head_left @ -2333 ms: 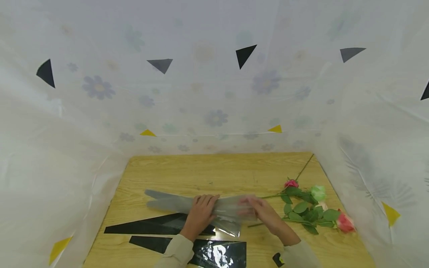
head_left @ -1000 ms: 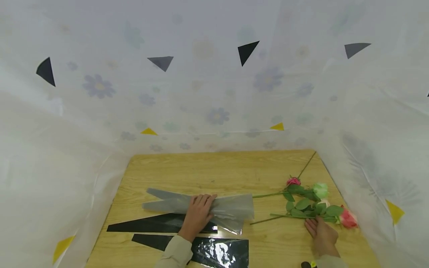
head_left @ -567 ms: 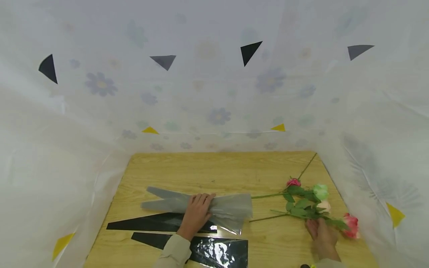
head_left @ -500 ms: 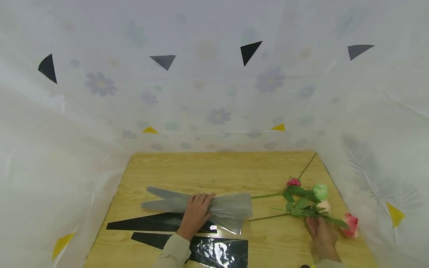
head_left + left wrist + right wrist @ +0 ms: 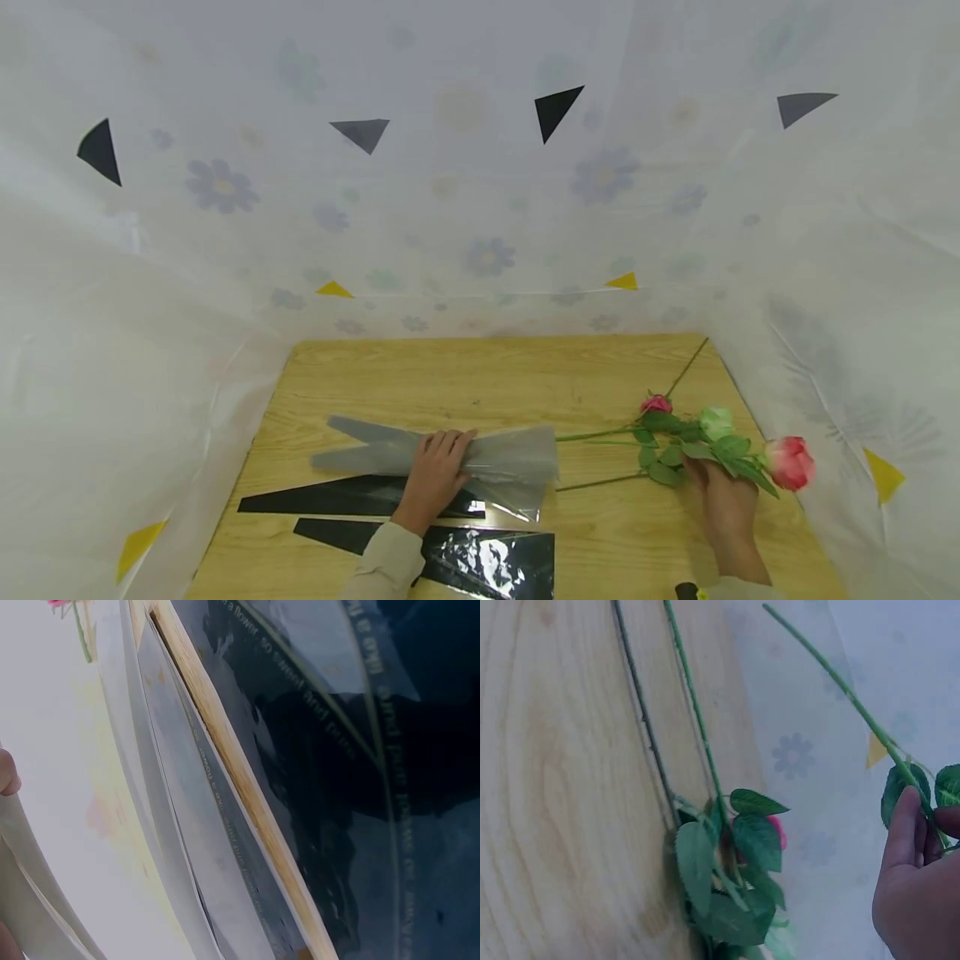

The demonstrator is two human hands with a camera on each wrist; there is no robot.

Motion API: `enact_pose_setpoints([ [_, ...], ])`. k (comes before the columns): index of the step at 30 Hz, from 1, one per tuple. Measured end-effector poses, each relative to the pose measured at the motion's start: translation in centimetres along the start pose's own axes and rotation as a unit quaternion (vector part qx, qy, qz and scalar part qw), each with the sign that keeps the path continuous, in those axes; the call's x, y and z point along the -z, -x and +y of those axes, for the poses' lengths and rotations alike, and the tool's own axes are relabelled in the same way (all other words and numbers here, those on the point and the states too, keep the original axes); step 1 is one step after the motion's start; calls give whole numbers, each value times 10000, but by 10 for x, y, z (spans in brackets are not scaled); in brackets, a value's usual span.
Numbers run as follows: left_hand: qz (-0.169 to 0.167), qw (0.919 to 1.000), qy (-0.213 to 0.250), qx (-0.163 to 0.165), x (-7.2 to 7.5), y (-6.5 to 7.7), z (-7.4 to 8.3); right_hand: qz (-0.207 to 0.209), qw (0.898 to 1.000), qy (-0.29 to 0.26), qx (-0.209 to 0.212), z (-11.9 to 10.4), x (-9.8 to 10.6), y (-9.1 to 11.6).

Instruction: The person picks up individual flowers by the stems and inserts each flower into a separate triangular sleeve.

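Note:
My left hand (image 5: 433,477) grips a translucent grey flower sleeve (image 5: 517,454) around its middle, fingers curled over the far side. In the left wrist view, a fingertip (image 5: 9,774) shows at the left edge beside the pale sheet. My right hand (image 5: 726,510) pinches the green stem (image 5: 840,684) of a pink rose (image 5: 790,463) between thumb and fingers, below the bloom. That rose is raised over the other flowers, its stem pointing left toward the sleeve's wide mouth. Beneath it lie a pale green rose (image 5: 716,422) and a small red rose (image 5: 657,404).
Two dark, glossy printed sleeves (image 5: 322,497) lie nearer the body, partly under the left forearm. A small black and yellow object (image 5: 686,592) sits by the right cuff. Pale sheeting (image 5: 480,208) with flower prints walls in the wooden table (image 5: 465,379).
The right hand left the sleeve's mouth, moved right to the flowers, took hold of the pink rose's stem and lifted it. The left hand stayed on the sleeve.

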State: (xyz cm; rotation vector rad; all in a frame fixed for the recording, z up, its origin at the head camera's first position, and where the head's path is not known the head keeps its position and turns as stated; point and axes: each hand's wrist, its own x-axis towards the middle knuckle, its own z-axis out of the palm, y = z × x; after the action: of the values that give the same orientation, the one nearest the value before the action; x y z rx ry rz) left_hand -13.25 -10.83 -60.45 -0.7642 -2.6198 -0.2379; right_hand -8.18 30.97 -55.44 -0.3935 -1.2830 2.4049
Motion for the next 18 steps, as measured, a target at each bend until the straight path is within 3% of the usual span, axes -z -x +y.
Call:
enact_pose_setpoints([
  [3, -42, 10000, 1, 28, 0, 1, -1, -604, 9973, -120, 390, -7, -14, 3],
  [6, -47, 10000, 24, 45, 0, 1, -1, -951, 9937, -125, 581, -10, -26, 7],
  [13, -20, 10000, 32, 63, 0, -1, 1, -838, 9917, 738, 635, -8, -50, 19],
  [18, -22, 10000, 4, 59, 0, -4, 3, -863, 9822, 1582, 535, 0, -60, 23],
])
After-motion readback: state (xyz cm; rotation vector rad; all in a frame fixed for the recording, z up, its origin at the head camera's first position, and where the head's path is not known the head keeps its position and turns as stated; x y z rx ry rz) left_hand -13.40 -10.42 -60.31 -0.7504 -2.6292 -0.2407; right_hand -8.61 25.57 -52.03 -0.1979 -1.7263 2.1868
